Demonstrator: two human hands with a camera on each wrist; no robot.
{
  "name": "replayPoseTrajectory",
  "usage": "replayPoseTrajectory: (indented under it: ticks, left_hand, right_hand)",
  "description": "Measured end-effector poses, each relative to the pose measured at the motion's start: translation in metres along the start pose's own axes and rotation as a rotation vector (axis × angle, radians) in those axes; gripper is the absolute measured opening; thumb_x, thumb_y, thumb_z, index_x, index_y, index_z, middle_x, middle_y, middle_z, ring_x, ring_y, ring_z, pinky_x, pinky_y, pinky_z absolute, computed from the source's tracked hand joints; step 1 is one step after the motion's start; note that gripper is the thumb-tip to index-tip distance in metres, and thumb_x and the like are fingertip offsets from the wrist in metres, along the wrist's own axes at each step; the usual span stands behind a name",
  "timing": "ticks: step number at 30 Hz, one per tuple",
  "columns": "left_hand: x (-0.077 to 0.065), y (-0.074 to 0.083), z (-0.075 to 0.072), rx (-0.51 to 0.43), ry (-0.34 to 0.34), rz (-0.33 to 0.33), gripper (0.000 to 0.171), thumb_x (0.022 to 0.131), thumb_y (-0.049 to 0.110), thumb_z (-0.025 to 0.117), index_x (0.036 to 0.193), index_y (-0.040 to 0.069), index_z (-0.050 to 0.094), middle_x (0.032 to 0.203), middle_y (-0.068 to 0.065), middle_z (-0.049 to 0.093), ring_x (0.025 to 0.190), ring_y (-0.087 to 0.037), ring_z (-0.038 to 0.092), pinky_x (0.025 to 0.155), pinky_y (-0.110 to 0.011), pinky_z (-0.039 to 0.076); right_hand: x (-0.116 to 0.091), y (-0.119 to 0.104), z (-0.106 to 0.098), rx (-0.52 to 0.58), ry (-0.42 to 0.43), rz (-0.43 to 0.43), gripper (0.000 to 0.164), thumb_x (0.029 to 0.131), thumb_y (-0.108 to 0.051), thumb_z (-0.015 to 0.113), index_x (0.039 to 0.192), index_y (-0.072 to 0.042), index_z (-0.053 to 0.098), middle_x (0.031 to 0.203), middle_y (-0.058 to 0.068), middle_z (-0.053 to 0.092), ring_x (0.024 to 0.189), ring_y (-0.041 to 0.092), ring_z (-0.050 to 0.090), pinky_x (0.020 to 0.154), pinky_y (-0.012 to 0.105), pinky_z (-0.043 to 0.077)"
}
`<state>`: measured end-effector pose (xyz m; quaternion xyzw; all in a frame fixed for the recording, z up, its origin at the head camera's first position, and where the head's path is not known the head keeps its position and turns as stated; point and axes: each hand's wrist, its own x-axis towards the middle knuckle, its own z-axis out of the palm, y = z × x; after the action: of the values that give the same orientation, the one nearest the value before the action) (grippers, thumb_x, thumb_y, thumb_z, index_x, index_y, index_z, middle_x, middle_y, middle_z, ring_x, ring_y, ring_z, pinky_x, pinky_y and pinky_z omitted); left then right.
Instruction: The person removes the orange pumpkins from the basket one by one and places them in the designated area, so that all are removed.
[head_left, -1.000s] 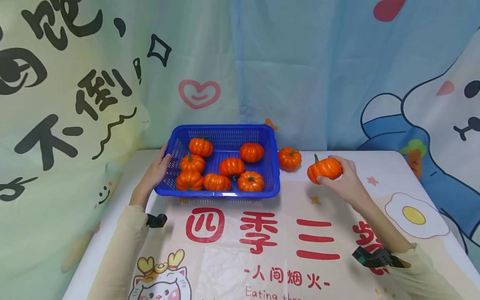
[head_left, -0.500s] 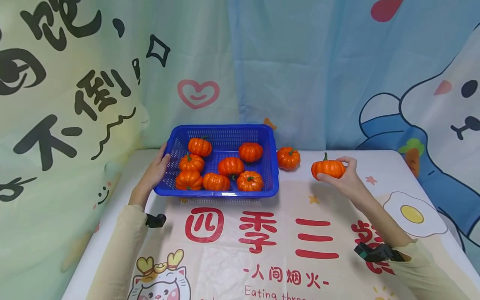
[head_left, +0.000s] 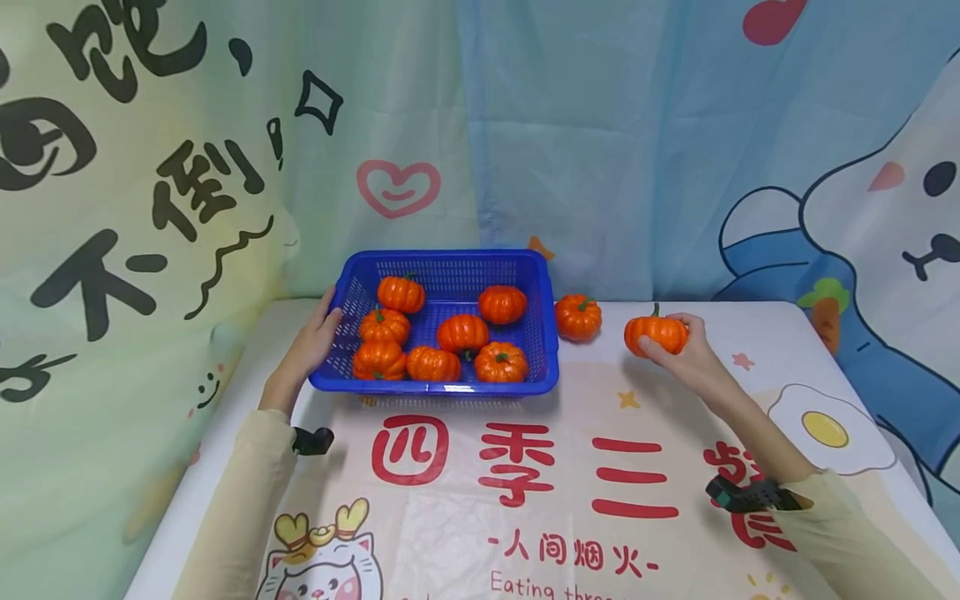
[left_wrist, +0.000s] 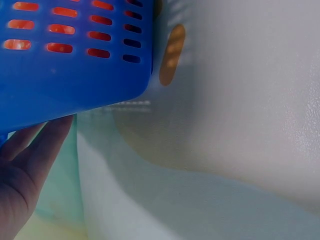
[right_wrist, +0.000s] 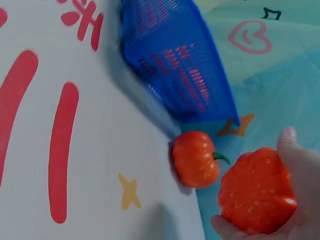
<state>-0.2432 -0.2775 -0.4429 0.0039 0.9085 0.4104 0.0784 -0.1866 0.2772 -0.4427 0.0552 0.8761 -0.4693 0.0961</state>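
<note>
A blue plastic basket (head_left: 442, 389) with slotted walls stands at the back of the table and holds several small orange pumpkins (head_left: 463, 333). My left hand (head_left: 307, 346) grips its left rim; in the left wrist view, fingers (left_wrist: 47, 145) reach up to the rim and their tips are hidden. To the right, my right hand (head_left: 693, 358) holds another small pumpkin (head_left: 652, 335) between thumb and fingers, its green stem pointing up. Seen from the right wrist, that pumpkin's bumpy orange surface (right_wrist: 257, 192) faces the camera. One loose pumpkin (head_left: 577, 317) sits just right of the basket.
A printed cloth (head_left: 573, 467) with red lettering covers much of the white table (head_left: 750, 325). Behind the table hangs a pale blue and green curtain (head_left: 570, 150) with cartoon drawings, close to the basket's back.
My right hand has moved slightly right with its pumpkin, which has turned from tilted to stem-up. The left hand and the basket stay where they were.
</note>
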Motion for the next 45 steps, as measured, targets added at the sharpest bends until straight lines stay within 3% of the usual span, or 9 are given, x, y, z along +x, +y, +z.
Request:
replayPoseTrajectory:
  ticks: [4,12,21,28,31,36,45]
  left_hand:
    - [0.001,-0.001,0.001,-0.005,-0.002,-0.006,0.060,0.106,0.038,0.022,0.157,0.021,-0.002,0.164,-0.015,0.006,0.148,-0.045,0.013,0.119,-0.062,0.011]
    - [0.002,-0.004,0.002,-0.005,0.001,-0.013,0.060,0.105,0.041,0.022,0.158,0.022,-0.002,0.164,-0.015,0.006,0.148,-0.045,0.014,0.119,-0.062,0.011]
    - [0.000,-0.003,0.001,0.002,0.000,-0.017,0.060,0.106,0.038,0.022,0.157,0.020,-0.002,0.164,-0.016,0.006,0.149,-0.045,0.013,0.120,-0.061,0.010]
    - [0.000,-0.001,-0.001,0.005,0.003,-0.009,0.059,0.106,0.037,0.022,0.157,0.021,-0.002,0.164,-0.016,0.006,0.149,-0.045,0.013,0.119,-0.062,0.010]
    - [0.000,0.000,0.000,0.008,0.004,-0.010,0.060,0.106,0.038,0.022,0.157,0.022,-0.002,0.164,-0.017,0.007,0.148,-0.045,0.014,0.119,-0.061,0.011]
    - [-0.001,-0.002,0.001,0.006,0.005,-0.012,0.060,0.105,0.038,0.022,0.158,0.021,-0.001,0.163,-0.019,0.008,0.148,-0.046,0.015,0.119,-0.061,0.011]
    - [0.001,-0.003,0.001,0.014,0.005,-0.009,0.061,0.105,0.040,0.021,0.158,0.019,-0.001,0.164,-0.017,0.006,0.148,-0.045,0.013,0.120,-0.061,0.010]
  right_hand:
    - [0.007,0.006,0.001,0.016,0.012,0.015,0.087,0.096,-0.052,0.049,0.148,-0.001,0.000,0.149,0.030,0.020,0.134,0.045,0.027,0.099,0.044,0.048]
    - [0.025,0.007,0.003,0.004,0.076,0.005,0.086,0.092,-0.042,0.060,0.147,-0.003,0.007,0.149,0.030,0.021,0.135,0.047,0.027,0.107,0.061,0.039]
    - [0.057,0.023,0.012,-0.099,0.121,-0.132,0.084,0.087,-0.033,0.071,0.140,0.003,0.016,0.139,0.032,0.032,0.127,0.048,0.036,0.106,0.062,0.038]
    - [0.078,0.038,0.019,-0.106,0.094,-0.170,0.089,0.087,-0.021,0.071,0.144,0.004,0.008,0.142,0.035,0.026,0.128,0.050,0.034,0.109,0.064,0.033]
    - [0.081,0.042,0.018,-0.145,0.058,-0.167,0.095,0.085,-0.017,0.071,0.149,0.004,0.004,0.146,0.035,0.023,0.131,0.051,0.031,0.110,0.066,0.031]
    - [0.082,0.049,0.012,-0.214,0.012,-0.165,0.093,0.087,-0.020,0.072,0.151,0.003,0.010,0.148,0.031,0.027,0.132,0.048,0.033,0.109,0.064,0.033]
    - [0.084,0.050,0.011,-0.220,-0.002,-0.167,0.095,0.087,-0.022,0.072,0.153,0.002,0.008,0.151,0.030,0.025,0.136,0.048,0.030,0.110,0.064,0.031]
